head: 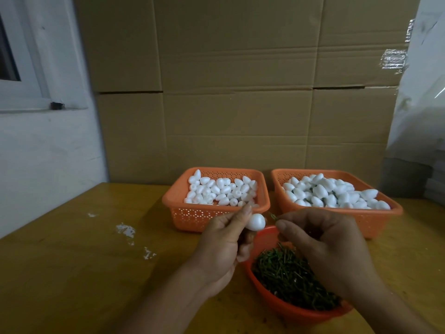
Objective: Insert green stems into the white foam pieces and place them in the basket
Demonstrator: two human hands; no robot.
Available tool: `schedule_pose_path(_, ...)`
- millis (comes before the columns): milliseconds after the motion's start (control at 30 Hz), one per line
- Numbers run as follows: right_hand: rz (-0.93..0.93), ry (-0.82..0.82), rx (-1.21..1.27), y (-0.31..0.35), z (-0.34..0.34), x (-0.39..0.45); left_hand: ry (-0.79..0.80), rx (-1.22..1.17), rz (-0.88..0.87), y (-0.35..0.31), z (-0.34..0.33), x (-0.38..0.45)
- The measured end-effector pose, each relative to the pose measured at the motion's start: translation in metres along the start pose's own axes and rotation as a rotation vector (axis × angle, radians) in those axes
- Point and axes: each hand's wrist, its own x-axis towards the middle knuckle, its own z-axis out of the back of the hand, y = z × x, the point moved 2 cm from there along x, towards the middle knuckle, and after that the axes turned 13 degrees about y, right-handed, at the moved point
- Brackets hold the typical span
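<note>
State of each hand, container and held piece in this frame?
Left hand: holds white foam egg.
Right hand: pinches thin green stem, not yet inserted.
Left orange mesh basket: partly filled.
Right orange mesh basket: heaped.
Round orange bowl: holds green stems.

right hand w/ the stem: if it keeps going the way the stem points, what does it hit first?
Most likely the foam piece pinched in the left hand. The right hand holds its green stem pointing left toward it, a small gap apart; depth alignment is unclear.
</note>
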Motion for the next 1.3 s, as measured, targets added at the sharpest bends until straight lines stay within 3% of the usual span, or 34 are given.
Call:
schedule_pose_path(700,0.081,0.073,-0.305,0.007,-0.009,-0.007,0.008,0.078,-0.051,0.002,-0.006,-0.002)
schedule_pose_path(867,0.057,0.039,-0.289,0.004,-0.011,-0.007,0.016,0.028,-0.025,0.001,-0.006,-0.003)
schedule_pose_path(1033,-0.003,-0.013,-0.24,-0.003,-0.009,-0.005,0.157,-0.134,-0.03,0.0,-0.006,-0.002)
schedule_pose_path(1300,-0.01,0.0,-0.106,-0.005,-0.011,-0.005,0.096,0.087,-0.133,-0.001,-0.009,-0.003)
